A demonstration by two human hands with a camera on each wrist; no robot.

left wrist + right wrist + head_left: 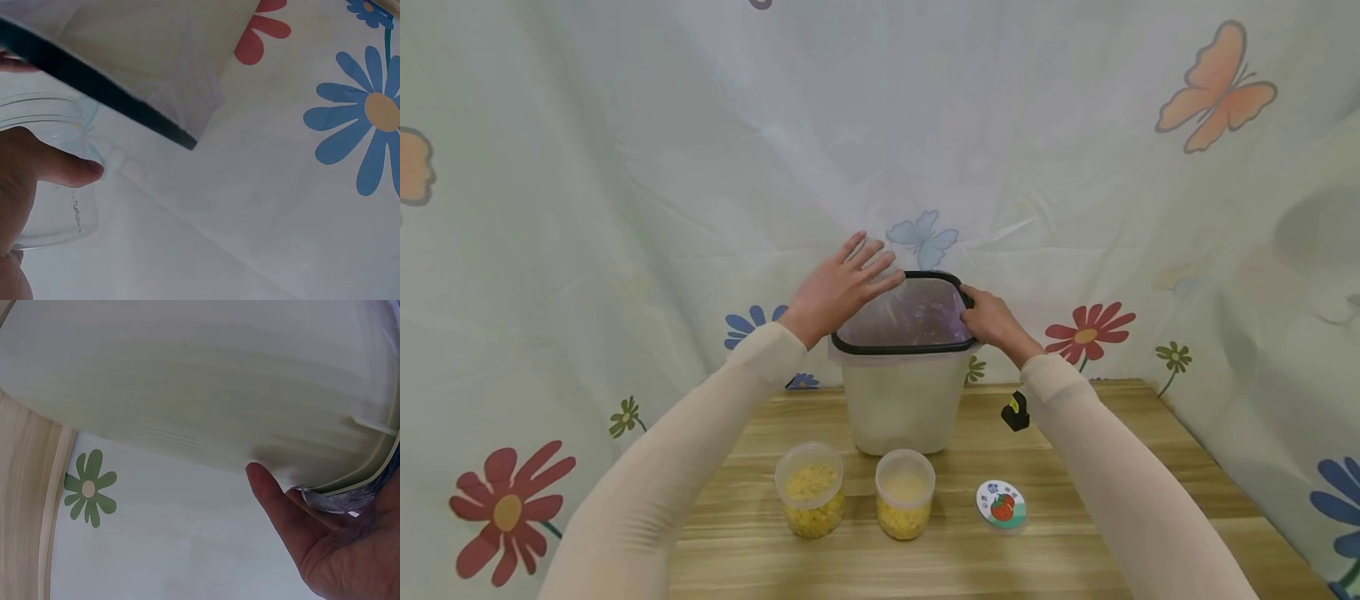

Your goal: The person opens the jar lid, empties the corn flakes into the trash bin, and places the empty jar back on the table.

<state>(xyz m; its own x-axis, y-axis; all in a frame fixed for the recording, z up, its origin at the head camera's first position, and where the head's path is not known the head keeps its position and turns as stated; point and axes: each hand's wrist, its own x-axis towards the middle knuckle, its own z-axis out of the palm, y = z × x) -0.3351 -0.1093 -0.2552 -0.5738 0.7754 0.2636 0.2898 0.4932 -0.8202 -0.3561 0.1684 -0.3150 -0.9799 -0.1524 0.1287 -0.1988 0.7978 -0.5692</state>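
In the head view, my left hand (838,292) is raised over the left side of a pale bin (901,400), its fingers spread and its back to the camera. The left wrist view shows its thumb (72,170) against a clear jar (62,209); the head view does not show that jar. My right hand (992,318) grips the bin's dark rim (910,349) at the right; the right wrist view shows its fingers (284,512) under the rim and its purplish liner (337,501). The liner covers the bin's inside.
In front of the bin stand two lidless clear tubs (815,508) (906,517) with yellow contents. Right of them lies a round lid with a tomato picture (1002,506). A small black object (1016,412) sits beside the right sleeve. A patterned cloth hangs behind the wooden table (760,575).
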